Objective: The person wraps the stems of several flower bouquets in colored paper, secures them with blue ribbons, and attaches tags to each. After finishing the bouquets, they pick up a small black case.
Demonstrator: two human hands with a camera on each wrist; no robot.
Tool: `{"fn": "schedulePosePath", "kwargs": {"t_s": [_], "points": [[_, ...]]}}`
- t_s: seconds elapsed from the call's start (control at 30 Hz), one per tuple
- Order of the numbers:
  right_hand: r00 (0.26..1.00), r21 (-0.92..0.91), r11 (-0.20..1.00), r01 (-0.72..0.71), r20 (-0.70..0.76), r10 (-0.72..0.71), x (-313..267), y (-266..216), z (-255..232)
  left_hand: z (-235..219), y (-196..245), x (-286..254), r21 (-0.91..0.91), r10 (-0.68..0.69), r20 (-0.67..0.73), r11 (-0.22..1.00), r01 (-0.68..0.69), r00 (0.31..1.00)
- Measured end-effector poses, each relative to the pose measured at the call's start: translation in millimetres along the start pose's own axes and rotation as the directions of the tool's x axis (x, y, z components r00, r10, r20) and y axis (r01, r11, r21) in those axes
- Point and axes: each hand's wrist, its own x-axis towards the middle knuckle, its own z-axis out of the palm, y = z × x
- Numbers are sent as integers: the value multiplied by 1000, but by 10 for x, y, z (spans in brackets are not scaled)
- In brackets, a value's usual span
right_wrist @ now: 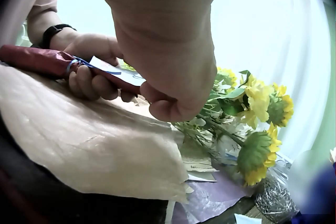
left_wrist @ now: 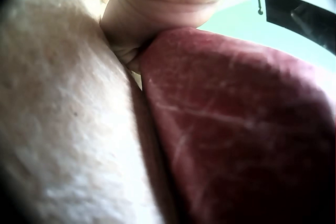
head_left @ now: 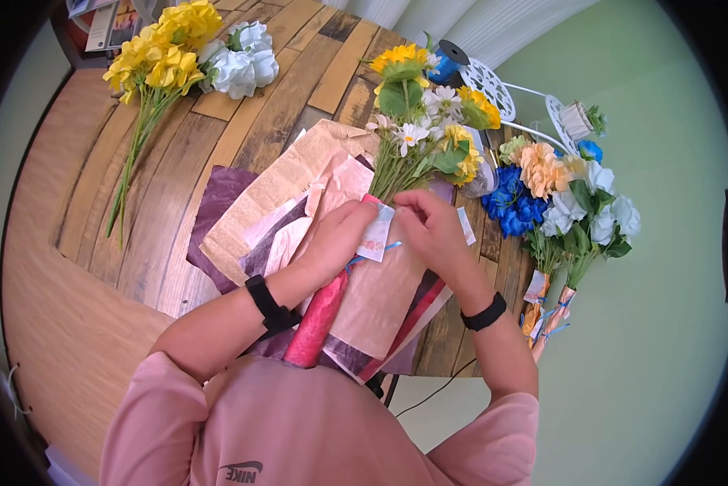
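One left hand (head_left: 338, 240) grips one bouquet by its stems, which are rolled in red paper (head_left: 319, 324); one right hand (head_left: 435, 227), fingers curled in, pinches that paper's far end. The bouquet (head_left: 412, 134) is at the table's centre, its blooms pointing to the far side: at least three yellow flowers and several white daisies. One blue ribbon (head_left: 392, 245) is tied around the red paper, with one white card (head_left: 376, 232) beside the left thumb. Several sheets of wrapping paper (head_left: 372, 312) lie beneath. Two black wristbands (head_left: 484, 313) show, one per wrist. At far left on the wooden table (head_left: 161, 251) lie two unwrapped bunches: one yellow (head_left: 165, 57), one pale (head_left: 241, 65). At right are two wrapped bouquets (head_left: 546, 172) with blue, peach and white flowers. One ribbon spool (head_left: 445, 66) stands at the far edge.
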Motion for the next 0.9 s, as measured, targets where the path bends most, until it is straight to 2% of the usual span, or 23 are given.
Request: {"fn": "schedulePosePath", "kwargs": {"t_s": [0.03,0.1,0.13,0.2,0.23,0.3,0.43,0.5,0.63,0.7,0.83,0.9], "points": [[1000,1,1000,5,-4,-5,-40,-15,8,4,22,-7,15,39,-18,999,-39,999],[989,157,977,-146,48,140,-116,-51,31,-3,59,-40,-11,29,-3,1000,-29,1000],[990,157,977,-143,46,137,-127,-116,14,2,96,-64,-42,15,12,999,-14,1000],[885,-81,915,-396,233,404,-141,-283,-32,18,145,-93,-56,7,7,998,-6,1000],[885,-82,914,-396,232,404,-155,-265,-12,27,154,-101,-71,-5,1,997,5,1000],[749,194,748,-635,391,535,-190,-165,56,44,140,-101,-71,-4,-13,997,3,1000],[765,314,713,-627,421,488,-232,-47,124,25,66,-43,-70,25,-30,997,-27,999],[749,426,618,-660,425,508,-235,-68,169,17,58,-58,-43,10,-33,999,-12,999],[759,484,586,-650,430,488,-241,-55,215,7,113,-104,46,5,-42,999,-3,999],[804,479,648,-592,401,438,-250,9,238,32,135,-117,49,-1,-44,999,3,999],[815,410,712,-570,390,429,-222,12,200,26,109,-80,6,-23,-32,1000,23,999],[862,162,854,-495,218,458,-179,-58,152,18,96,-79,-8,-12,-26,1000,12,1000]]}}
